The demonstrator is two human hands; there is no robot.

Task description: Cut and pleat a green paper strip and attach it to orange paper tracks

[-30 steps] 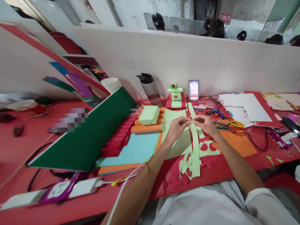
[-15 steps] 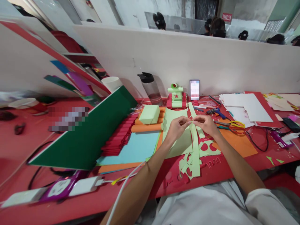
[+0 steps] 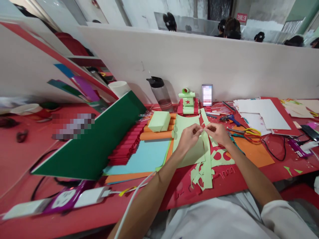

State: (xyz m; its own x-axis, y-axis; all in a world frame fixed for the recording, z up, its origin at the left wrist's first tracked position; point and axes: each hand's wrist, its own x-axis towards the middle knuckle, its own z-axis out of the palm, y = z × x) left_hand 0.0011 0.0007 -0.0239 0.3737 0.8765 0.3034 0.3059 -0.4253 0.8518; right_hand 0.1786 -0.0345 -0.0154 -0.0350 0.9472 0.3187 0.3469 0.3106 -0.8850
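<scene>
Above a sheet of light green paper, my left hand and my right hand meet with fingertips pinched, almost touching. Between them is the upper end of a long light green paper strip, which trails down toward me; the fingers hide most of that end. Green paper scraps lie beside the strip, along with a green offcut with round holes. Beyond my hands stands a green and red paper model with a red star.
Scissors and a glue gun lie on the right, over orange paper. Left are orange paper rolls, a green paper block, folded red paper and a green board. A bottle and phone stand behind.
My hands stay in nearly the same spot, with fingertips shifting slightly. The strip's lower end has moved a little to the left.
</scene>
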